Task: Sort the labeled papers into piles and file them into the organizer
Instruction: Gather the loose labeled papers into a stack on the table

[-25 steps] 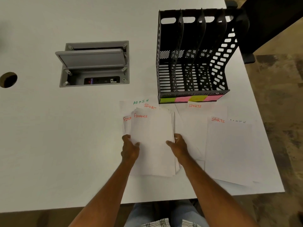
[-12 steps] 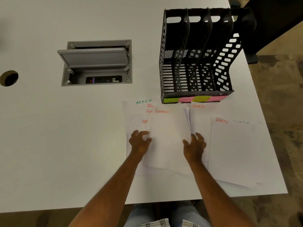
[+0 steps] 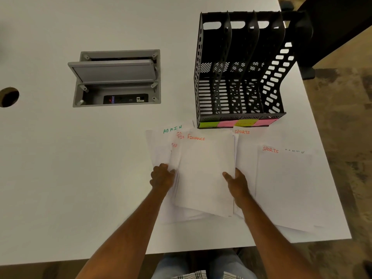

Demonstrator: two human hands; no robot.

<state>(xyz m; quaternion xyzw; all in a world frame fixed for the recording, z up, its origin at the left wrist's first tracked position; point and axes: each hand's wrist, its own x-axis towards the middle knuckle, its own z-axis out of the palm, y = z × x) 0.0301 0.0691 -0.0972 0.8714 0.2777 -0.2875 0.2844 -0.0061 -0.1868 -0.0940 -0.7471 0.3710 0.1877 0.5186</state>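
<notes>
Here left hand, right hand each grip FINANCE stack edges.

We are looking down at a white table with a grey recessed power box, lid tilting up, and a round cable hole near its left edge. Mottled brown floor is showing past its right edge.

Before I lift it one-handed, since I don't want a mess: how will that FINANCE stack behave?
Probably floppy: the FINANCE stack is thin loose sheets, gripped at both sides by the left hand and right hand. Its near edges already fan unevenly, so sheets would likely slide apart. It looks light.
</notes>
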